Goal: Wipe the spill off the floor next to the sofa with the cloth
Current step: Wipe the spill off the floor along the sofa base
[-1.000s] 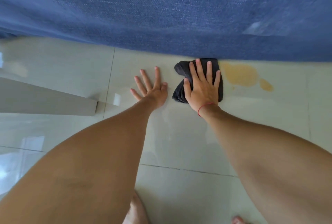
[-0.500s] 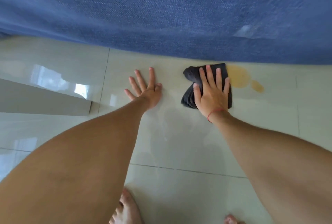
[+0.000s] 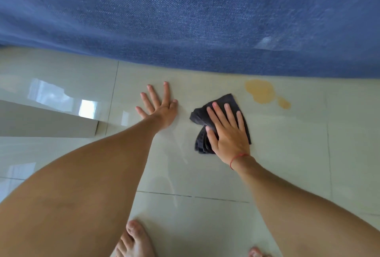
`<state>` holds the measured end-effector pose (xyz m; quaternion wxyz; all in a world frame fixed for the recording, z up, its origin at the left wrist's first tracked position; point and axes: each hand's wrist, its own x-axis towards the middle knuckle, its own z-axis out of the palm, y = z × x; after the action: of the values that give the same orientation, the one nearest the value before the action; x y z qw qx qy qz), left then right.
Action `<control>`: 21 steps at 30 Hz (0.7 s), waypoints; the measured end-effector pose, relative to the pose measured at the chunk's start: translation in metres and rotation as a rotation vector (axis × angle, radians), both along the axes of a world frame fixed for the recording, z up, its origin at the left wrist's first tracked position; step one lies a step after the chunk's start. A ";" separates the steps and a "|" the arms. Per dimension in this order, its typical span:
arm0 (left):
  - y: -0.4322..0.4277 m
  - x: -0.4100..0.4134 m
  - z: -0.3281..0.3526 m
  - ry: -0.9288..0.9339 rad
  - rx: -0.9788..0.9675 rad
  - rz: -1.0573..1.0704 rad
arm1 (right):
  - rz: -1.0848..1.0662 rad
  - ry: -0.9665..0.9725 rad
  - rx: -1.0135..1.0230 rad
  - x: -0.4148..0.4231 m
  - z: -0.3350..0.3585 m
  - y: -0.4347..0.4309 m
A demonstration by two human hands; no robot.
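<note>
A yellowish spill (image 3: 262,92) lies on the pale tiled floor (image 3: 205,174), close to the base of the blue sofa (image 3: 185,20), with a smaller blot (image 3: 284,103) at its right. A folded dark grey cloth (image 3: 200,115) rests on the floor to the lower left of the spill, not touching it. My right hand (image 3: 228,133) presses flat on the cloth, fingers spread. My left hand (image 3: 159,105) lies flat on the bare floor to the left, fingers apart, holding nothing.
The sofa's blue fabric fills the whole top of the view. A grey slanted panel (image 3: 41,120) sits on the floor at the left. My bare feet (image 3: 133,240) are at the bottom edge. Window light reflects off the glossy tiles at left.
My right hand has dragged the cloth back toward me and away from the sofa, uncovering the spill's left part. The left hand stays planted on the floor.
</note>
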<state>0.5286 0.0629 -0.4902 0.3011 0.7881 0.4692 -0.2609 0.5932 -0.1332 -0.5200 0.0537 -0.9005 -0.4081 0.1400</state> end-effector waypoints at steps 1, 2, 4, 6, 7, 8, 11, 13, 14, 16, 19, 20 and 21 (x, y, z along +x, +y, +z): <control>0.000 0.000 0.000 0.000 0.005 0.002 | -0.036 -0.003 -0.018 0.007 0.000 -0.011; 0.000 0.000 0.001 0.000 0.012 0.006 | -0.081 -0.005 -0.034 0.013 0.001 -0.016; 0.000 0.001 0.000 -0.001 0.018 0.009 | -0.164 -0.004 -0.045 0.022 0.000 -0.012; 0.000 0.001 0.000 -0.003 0.016 0.007 | -0.235 -0.008 -0.036 0.026 0.000 0.005; 0.000 0.001 -0.001 -0.002 0.019 0.003 | -0.268 -0.014 -0.029 0.028 -0.001 0.015; 0.000 0.001 -0.001 0.000 0.021 -0.002 | -0.296 -0.018 -0.019 0.030 -0.002 0.025; 0.001 0.001 0.000 0.017 0.011 -0.013 | -0.330 -0.004 0.006 0.034 -0.004 0.057; 0.001 0.001 0.002 0.034 0.004 -0.017 | -0.314 0.006 0.024 0.033 -0.005 0.078; 0.002 0.002 0.003 0.035 0.001 -0.017 | -0.292 0.015 0.032 0.031 -0.005 0.087; 0.001 0.002 0.005 0.029 -0.004 -0.008 | -0.217 0.037 0.046 0.022 -0.003 0.092; -0.001 0.002 0.006 0.014 0.002 -0.001 | -0.045 0.028 0.058 0.007 0.001 0.060; -0.001 0.002 0.006 0.015 -0.001 -0.004 | -0.002 0.018 0.051 0.005 0.001 0.044; 0.000 0.001 0.005 0.018 -0.001 -0.009 | 0.020 0.007 0.040 0.007 0.001 0.027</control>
<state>0.5301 0.0624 -0.4849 0.2962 0.7876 0.4682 -0.2696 0.5998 -0.1060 -0.5189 0.0716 -0.8946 -0.4197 0.1353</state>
